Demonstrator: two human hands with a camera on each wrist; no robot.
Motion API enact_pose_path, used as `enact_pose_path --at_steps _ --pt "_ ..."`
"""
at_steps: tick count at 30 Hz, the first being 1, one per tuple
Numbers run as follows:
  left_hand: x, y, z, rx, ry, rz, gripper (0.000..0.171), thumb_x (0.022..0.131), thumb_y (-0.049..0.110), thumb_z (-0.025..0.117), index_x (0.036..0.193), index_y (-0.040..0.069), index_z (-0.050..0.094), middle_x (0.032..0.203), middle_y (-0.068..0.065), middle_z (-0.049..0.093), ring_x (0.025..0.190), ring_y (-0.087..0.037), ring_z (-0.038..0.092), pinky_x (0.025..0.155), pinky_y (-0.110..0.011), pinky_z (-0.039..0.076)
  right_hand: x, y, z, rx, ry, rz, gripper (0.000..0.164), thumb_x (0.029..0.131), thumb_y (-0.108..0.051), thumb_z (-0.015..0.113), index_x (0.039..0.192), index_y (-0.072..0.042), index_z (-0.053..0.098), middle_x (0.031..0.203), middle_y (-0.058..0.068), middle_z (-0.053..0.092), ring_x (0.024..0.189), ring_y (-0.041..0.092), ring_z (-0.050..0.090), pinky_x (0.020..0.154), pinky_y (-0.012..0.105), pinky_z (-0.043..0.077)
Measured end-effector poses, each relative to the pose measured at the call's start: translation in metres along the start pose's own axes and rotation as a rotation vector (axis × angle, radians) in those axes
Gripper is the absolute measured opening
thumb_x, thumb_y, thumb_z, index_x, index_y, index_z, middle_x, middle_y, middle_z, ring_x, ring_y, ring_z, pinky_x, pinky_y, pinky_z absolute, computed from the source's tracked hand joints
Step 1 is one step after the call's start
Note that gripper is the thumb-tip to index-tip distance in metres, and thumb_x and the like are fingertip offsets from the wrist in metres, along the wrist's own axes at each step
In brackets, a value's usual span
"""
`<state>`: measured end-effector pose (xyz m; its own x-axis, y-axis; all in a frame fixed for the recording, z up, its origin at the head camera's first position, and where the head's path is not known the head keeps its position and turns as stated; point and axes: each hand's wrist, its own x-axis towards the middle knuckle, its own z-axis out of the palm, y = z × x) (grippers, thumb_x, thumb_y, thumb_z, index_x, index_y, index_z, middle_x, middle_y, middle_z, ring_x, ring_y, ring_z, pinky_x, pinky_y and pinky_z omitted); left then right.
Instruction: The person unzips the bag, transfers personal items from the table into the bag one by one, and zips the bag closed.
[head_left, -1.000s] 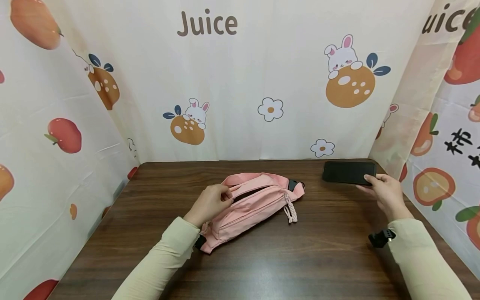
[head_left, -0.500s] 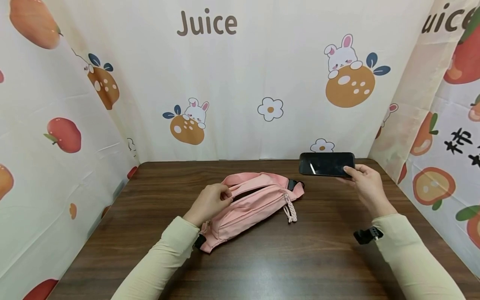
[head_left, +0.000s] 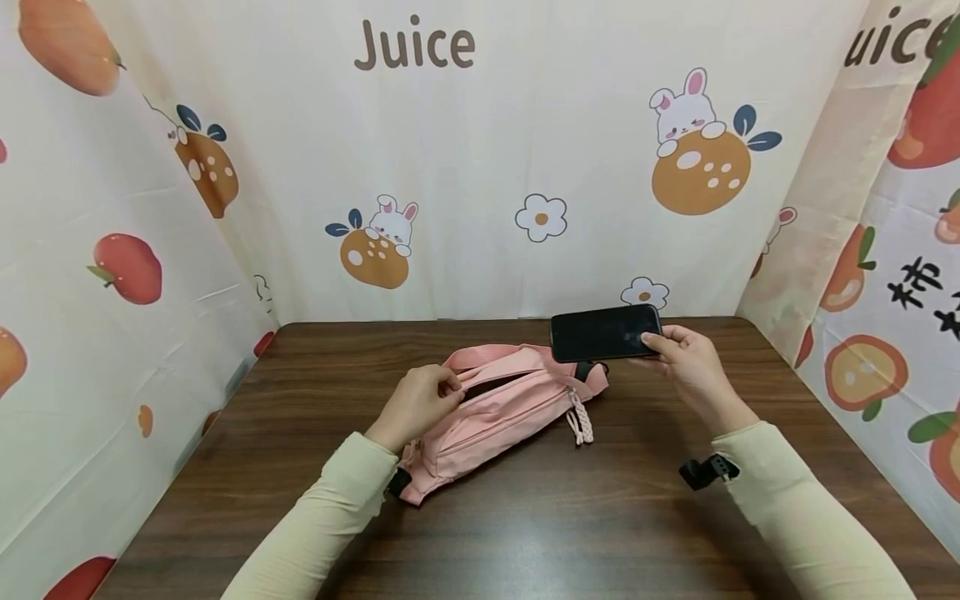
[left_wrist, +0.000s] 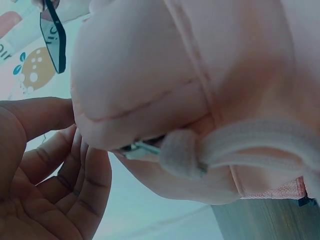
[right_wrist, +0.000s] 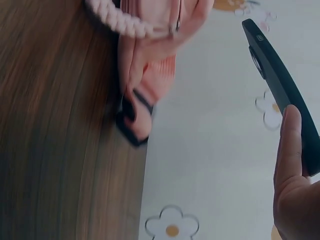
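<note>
A pink waist bag [head_left: 495, 433] lies slantwise on the table, its long top opening [head_left: 497, 386] parted and dark inside. My left hand [head_left: 418, 407] pinches the fabric at the opening's left end. In the left wrist view, the thumb and fingers of the left hand [left_wrist: 60, 170] meet at the bag's edge [left_wrist: 130, 65], beside the zipper pull. A black smartphone [head_left: 600, 333] is gripped at its right end by my right hand [head_left: 693, 371], thumb on the screen. The phone is raised above the bag's right end, apart from it in the right wrist view.
A braided cord [head_left: 581, 417] hangs off the bag's zipper onto the dark wooden table [head_left: 570, 525]. Black buckles sit at both bag ends, the right buckle [right_wrist: 134, 120] clearest in the right wrist view. Printed curtains [head_left: 480, 150] stand behind and at both sides.
My right hand has carried the phone leftward, from the table's back right to above the bag's right end. The left hand and the bag have stayed in place.
</note>
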<state>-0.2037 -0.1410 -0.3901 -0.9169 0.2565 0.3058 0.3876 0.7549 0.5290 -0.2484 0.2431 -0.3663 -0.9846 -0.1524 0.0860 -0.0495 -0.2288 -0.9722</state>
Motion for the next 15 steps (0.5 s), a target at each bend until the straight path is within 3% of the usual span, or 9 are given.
enact_pose_path --at_steps 6,15 --pt "-0.001 -0.001 0.001 -0.013 0.015 -0.012 0.005 0.084 0.012 0.071 0.079 0.011 0.071 0.074 0.002 0.063 0.064 -0.005 0.054 0.061 -0.023 0.047 0.000 0.006 0.021 -0.023 -0.025 0.058 0.006 0.096 -0.007 0.059 0.090 -0.006 0.060 0.089 -0.002 0.071 0.080 0.009 0.072 0.075 0.025 0.057" --pt "-0.002 0.000 0.000 -0.030 0.023 -0.021 0.005 0.085 0.013 0.071 0.080 0.011 0.072 0.075 0.001 0.064 0.065 -0.006 0.054 0.061 -0.024 0.047 0.003 0.017 0.052 -0.071 -0.114 0.047 0.006 0.098 -0.010 0.057 0.093 -0.007 0.058 0.087 -0.003 0.069 0.080 0.009 0.072 0.077 0.027 0.058"
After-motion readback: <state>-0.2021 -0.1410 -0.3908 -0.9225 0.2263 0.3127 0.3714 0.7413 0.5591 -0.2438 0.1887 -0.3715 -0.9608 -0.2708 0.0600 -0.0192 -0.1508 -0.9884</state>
